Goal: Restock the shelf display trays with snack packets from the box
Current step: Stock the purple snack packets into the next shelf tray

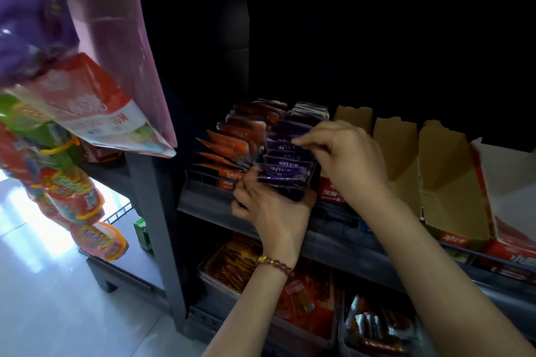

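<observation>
Purple packets (285,153) stand on edge in a tight row, front to back, inside a dark display tray (294,195) that sits at the front edge of the grey shelf (203,203), near its left end. The left hand (269,209) is at the front of that row, its grip closed on the nearest purple packets with the fingers curled round their left side and the thumb side towards the tray front; a thin ring shows on one finger and a beaded bracelet (272,262) circles the wrist. The right hand (345,159) reaches in from the right above the middle of the row, its grip pinched together on the top edge of one purple packet between thumb and forefinger, the other fingers curled behind. Just left of the purple row, touching it, orange packets (240,136) fill the neighbouring tray, the front ones fanned and leaning towards the left end of the shelf. To the right of the hands, brown cardboard trays (441,180) with red printed fronts stand side by side along the front edge, their torn upper flaps up. On the lower shelf, grey bins (214,281) hold orange and red snack sticks. Bright hanging snack bags (87,101) dangle at the left, beyond the upright post of the shelf, blurred and close to the camera.
</observation>
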Action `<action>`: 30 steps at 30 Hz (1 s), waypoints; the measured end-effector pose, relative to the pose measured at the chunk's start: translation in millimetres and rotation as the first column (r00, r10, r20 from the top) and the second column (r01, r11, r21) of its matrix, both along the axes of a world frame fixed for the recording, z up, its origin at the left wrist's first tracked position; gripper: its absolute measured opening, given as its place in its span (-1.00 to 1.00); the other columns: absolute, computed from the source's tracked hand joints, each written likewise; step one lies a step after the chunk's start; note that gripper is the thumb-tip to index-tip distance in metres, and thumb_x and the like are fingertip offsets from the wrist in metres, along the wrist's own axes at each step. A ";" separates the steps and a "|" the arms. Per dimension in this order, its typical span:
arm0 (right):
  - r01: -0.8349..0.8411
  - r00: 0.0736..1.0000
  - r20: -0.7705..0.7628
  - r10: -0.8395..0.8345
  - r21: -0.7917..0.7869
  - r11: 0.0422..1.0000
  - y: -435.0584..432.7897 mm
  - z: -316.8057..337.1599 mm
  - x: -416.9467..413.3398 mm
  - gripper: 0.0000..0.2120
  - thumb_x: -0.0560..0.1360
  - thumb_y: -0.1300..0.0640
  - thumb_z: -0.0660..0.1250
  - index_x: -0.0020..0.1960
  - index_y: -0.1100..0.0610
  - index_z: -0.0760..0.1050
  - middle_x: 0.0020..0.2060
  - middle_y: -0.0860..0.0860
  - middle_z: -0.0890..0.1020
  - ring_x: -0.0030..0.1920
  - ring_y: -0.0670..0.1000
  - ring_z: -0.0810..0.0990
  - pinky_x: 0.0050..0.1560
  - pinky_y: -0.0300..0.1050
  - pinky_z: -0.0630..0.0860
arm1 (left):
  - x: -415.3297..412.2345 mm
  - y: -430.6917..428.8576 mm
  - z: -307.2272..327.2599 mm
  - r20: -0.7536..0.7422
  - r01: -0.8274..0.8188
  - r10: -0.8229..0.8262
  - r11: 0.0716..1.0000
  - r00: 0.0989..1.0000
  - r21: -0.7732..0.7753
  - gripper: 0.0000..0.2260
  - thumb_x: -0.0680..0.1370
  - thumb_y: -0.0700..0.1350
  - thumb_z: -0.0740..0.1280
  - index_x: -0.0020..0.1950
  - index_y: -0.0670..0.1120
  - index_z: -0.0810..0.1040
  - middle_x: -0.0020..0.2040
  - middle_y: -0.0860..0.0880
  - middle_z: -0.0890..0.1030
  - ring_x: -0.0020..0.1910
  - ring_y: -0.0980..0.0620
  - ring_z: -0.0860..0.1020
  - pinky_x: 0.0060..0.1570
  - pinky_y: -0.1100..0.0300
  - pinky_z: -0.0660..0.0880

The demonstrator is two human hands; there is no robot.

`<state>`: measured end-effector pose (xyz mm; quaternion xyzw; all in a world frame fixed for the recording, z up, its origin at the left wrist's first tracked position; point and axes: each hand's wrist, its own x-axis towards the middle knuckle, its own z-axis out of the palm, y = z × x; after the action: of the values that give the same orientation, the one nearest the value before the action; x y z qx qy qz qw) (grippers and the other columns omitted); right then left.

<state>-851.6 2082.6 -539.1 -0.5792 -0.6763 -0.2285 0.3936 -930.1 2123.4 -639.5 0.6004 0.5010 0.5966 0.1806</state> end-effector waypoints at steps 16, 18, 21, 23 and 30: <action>0.434 0.900 0.277 -0.338 -0.475 0.766 -43.8 -21.0 13.2 -0.63 0.59 0.11 0.05 0.35 0.05 0.41 0.23 -0.02 0.52 0.31 -0.04 0.32 0.33 -0.08 0.01 | -14.5 -4.3 2.3 -0.080 0.012 -0.011 1.000 0.997 0.002 -0.24 0.29 0.13 0.54 0.31 -0.22 0.34 0.25 -0.16 0.41 0.28 -0.10 0.22 0.32 -0.10 0.08; 0.410 0.909 0.298 -0.292 -0.510 0.756 -43.4 -25.5 8.3 -0.65 0.59 0.05 0.04 0.28 0.05 0.45 0.17 -0.03 0.54 0.26 -0.03 0.35 0.28 -0.08 -0.04 | -22.4 -8.7 3.2 -0.073 0.051 -0.052 0.999 0.996 -0.008 -0.30 0.32 0.10 0.54 0.30 -0.21 0.35 0.26 -0.14 0.40 0.31 -0.07 0.21 0.34 -0.08 0.05; 0.291 0.956 0.201 -0.215 -0.543 0.788 -49.8 -26.6 -1.2 -0.72 0.58 0.10 0.08 0.23 0.05 0.43 0.02 -0.03 0.57 0.14 0.00 0.42 0.23 -0.15 0.03 | -35.1 -11.9 1.0 -0.072 0.097 -0.099 0.995 0.992 -0.026 -0.40 0.35 -0.02 0.52 0.27 -0.21 0.36 0.30 -0.14 0.39 0.36 -0.08 0.19 0.33 -0.01 0.02; 0.197 0.980 0.116 -0.159 -0.575 0.794 -55.2 -27.6 -8.0 -0.75 0.56 0.15 0.13 0.22 0.08 0.39 -0.14 -0.07 0.52 0.05 0.02 0.45 0.23 -0.20 0.12 | -42.6 -11.5 0.1 -0.129 0.130 -0.134 0.991 0.983 -0.041 -0.45 0.37 -0.10 0.47 0.27 -0.20 0.35 0.32 -0.13 0.38 0.37 -0.10 0.20 0.31 0.02 0.01; 0.143 0.990 0.099 -0.104 -0.598 0.789 -53.8 -37.2 -10.7 -0.65 0.44 0.25 0.20 0.21 0.13 0.32 -0.26 -0.08 0.39 -0.11 0.00 0.37 0.39 -0.13 0.03 | -55.5 -19.5 11.1 -0.207 0.243 -0.270 0.959 0.940 -0.150 -0.40 0.38 -0.20 0.38 0.38 -0.17 0.26 0.35 -0.14 0.27 0.34 -0.14 0.12 0.39 0.00 -0.03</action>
<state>-862.3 2028.8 -576.3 -0.7098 -0.6864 -0.0440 0.1519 -985.6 2104.0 -628.5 0.7123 0.4710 0.4642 0.2351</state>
